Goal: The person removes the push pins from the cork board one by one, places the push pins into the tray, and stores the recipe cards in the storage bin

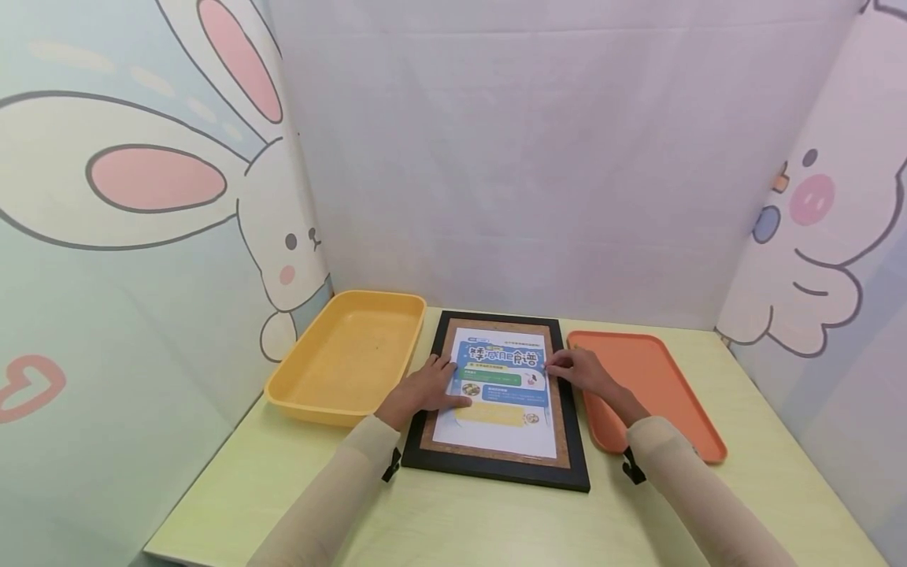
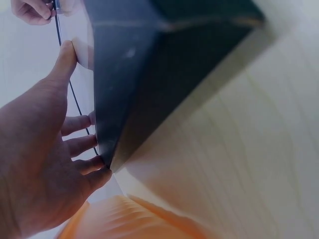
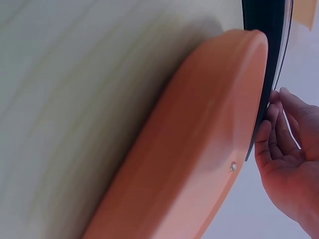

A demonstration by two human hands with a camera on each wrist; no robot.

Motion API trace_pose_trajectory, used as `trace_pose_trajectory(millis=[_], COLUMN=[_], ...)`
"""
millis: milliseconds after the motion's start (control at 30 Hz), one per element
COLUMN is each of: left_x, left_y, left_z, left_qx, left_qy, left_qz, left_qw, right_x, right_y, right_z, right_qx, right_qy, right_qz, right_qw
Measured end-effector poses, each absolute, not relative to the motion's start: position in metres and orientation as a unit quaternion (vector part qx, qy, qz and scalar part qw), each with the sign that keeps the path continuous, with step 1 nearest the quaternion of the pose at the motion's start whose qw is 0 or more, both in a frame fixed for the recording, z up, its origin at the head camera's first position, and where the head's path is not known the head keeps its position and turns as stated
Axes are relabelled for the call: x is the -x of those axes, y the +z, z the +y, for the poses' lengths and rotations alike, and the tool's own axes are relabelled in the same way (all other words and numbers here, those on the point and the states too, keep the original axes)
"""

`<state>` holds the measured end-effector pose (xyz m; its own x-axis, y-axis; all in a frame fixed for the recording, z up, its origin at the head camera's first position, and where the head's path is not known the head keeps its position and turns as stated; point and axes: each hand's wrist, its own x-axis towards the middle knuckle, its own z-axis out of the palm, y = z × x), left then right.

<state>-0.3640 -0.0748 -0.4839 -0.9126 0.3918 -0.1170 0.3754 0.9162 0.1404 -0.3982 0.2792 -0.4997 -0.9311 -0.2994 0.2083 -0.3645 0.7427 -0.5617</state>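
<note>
A printed paper sheet lies on a brown board with a black frame. My left hand rests with fingers spread over the sheet's left side, the thumb on the paper. In the left wrist view, that hand reaches over the frame's edge. At the sheet's right edge my right hand has its fingers bent and thumb and fingertips together, seemingly round a tiny object that they mostly hide. The right wrist view shows this hand beside the dark frame.
A deep yellow tray stands left of the framed board. On the right lies a shallow orange tray, close beside the frame and under my right forearm. A tiny object sits at that tray's side. White curtain walls enclose the table.
</note>
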Motion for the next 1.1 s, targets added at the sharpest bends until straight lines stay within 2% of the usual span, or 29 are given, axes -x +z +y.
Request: trace_pose_trajectory(millis=[800, 1100], left_x=[0.365, 0.366], left_y=[-0.484, -0.483], left_z=[-0.073, -0.072], left_qx=[-0.196, -0.185], left_qy=[0.061, 0.061], left_qz=[0.976, 0.977], left_qw=[0.074, 0.082], right_x=[0.402, 0.408], right_y=[-0.491, -0.492], right_z=[0.300, 0.318], right_qx=[-0.174, -0.183], right_qy=[0.299, 0.287], right_qz=[-0.936, -0.935], right_qw=[0.071, 0.095])
